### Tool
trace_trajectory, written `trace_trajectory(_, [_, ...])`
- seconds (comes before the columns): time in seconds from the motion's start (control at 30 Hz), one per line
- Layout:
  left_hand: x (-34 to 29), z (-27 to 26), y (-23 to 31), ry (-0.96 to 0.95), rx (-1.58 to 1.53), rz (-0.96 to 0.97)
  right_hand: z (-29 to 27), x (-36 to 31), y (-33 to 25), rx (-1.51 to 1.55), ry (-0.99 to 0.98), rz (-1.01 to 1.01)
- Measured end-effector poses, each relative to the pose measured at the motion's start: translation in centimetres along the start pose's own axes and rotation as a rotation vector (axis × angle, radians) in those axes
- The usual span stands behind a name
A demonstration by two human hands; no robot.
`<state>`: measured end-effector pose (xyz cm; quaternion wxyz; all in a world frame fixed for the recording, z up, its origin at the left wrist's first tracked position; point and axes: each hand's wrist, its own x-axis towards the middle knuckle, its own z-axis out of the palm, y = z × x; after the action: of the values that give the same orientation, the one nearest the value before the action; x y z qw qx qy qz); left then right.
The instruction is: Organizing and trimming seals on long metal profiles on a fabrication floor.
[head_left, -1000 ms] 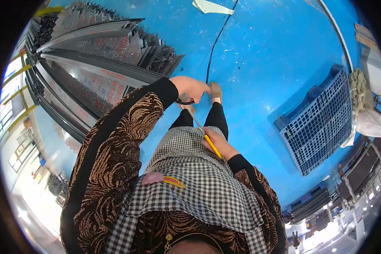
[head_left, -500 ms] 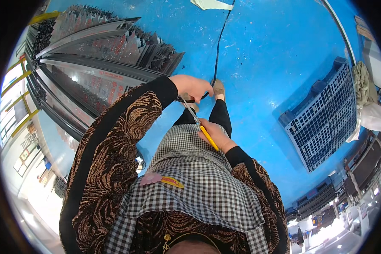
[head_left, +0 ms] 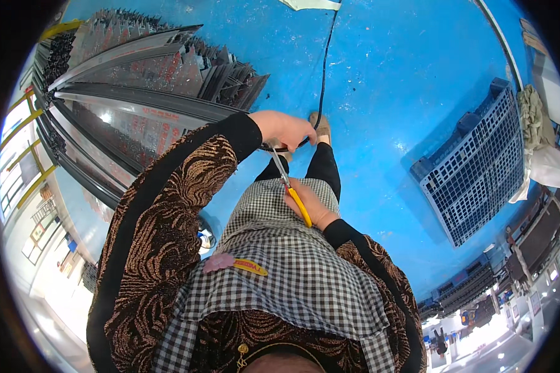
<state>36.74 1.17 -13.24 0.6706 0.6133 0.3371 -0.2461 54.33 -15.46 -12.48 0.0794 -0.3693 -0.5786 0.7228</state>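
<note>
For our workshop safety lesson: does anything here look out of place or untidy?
Yes. A long black cable trails loose across the blue floor to the left hand, beside the person's foot, and a pale scrap lies at its far end.

Your left hand [head_left: 286, 128] and right hand [head_left: 314, 208] are bare, no gloves. Both sleeves [head_left: 162, 211] reaching back from them are black, woven with a swirling bronze, metallic pattern, and each ends in a plain black cuff [head_left: 241, 133] at the wrist. Below the hands hangs a black-and-white checked apron [head_left: 292, 267], with a small pink and yellow patch [head_left: 239, 265] beneath the left forearm. Dark trousers [head_left: 322, 169] and a tan shoe [head_left: 321, 126] show just beside the left hand.
</note>
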Motion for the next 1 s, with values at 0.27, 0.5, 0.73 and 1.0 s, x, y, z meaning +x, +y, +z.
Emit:
trace_trajectory(0.27, [0.2, 0.1, -0.3, -0.005, 0.012, 0.043, -0.8, 0.2, -0.2, -0.085, 0.08, -0.044])
trace_trajectory(0.5, [0.0, -0.7, 1.0, 0.054, 0.068, 0.047, -2.5, -2.5, 0.1, -0.175, 0.027, 0.002])
trace_trajectory(0.73, [-5.1, -2.5, 2.7, 0.293, -0.703, 0.316, -8.4, -7.6, -1.1, -0.242, 0.518, 0.163])
trace_trajectory(1.0, [-20.5, 3.9, 16.8, 0.871, -0.952, 0.756, -14.5, 5.5, -16.0, -0.157, 0.245, -0.565])
